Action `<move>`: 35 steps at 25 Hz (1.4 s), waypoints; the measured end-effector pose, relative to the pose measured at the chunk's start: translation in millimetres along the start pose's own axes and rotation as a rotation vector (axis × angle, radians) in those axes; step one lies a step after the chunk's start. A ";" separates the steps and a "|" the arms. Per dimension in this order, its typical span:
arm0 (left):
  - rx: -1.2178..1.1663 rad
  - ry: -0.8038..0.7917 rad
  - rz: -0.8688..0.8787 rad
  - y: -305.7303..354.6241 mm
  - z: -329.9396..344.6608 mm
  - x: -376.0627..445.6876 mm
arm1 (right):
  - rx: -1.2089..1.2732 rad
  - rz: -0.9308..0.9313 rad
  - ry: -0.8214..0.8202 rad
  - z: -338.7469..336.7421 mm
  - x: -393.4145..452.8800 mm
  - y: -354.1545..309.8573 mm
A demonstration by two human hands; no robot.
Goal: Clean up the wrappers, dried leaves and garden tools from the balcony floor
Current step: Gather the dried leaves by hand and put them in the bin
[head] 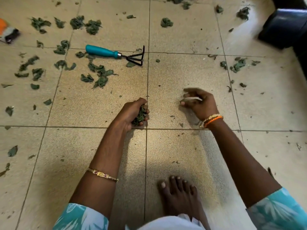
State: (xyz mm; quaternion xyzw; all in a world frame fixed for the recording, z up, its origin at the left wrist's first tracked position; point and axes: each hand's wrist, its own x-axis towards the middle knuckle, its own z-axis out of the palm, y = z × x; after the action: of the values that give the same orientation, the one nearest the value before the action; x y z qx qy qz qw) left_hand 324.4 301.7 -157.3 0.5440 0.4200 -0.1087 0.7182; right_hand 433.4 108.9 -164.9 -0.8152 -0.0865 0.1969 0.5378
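Barely started: left hand point(132, 113) clutches a wad of leaves point(140, 116), right hand point(198, 102) blurry, can't tell, rake point(114, 54), wrapper point(10, 33) still down.

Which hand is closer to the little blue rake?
Left. The left hand, gripping leaves, sits just below the rake; the right hand is farther off to its right.

I see dried leaves point(98, 73), dark green and curled, scattered across the floor point(182, 72) from nine to two o'clock. A teal-handled hand rake point(114, 54) lies flat among them at eleven. A crumpled wrapper point(10, 33) sits far at ten.
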 end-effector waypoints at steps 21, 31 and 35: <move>-0.626 0.284 -0.016 -17.2 -68.8 -16.1 | -0.703 -0.532 -0.248 121.5 9.6 -17.3; -0.629 0.332 -0.020 -40.0 -91.3 -31.6 | -0.805 -0.737 -0.261 133.7 -22.7 -6.7; -0.609 0.332 -0.035 -53.1 -90.7 -38.0 | -0.747 -0.757 -0.160 138.5 -60.2 3.4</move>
State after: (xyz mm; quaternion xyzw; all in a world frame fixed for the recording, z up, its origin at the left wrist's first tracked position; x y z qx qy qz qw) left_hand 224.2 349.1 -171.6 0.3078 0.5537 0.0992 0.7673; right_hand 321.2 203.0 -201.9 -0.8454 -0.4791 0.0064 0.2362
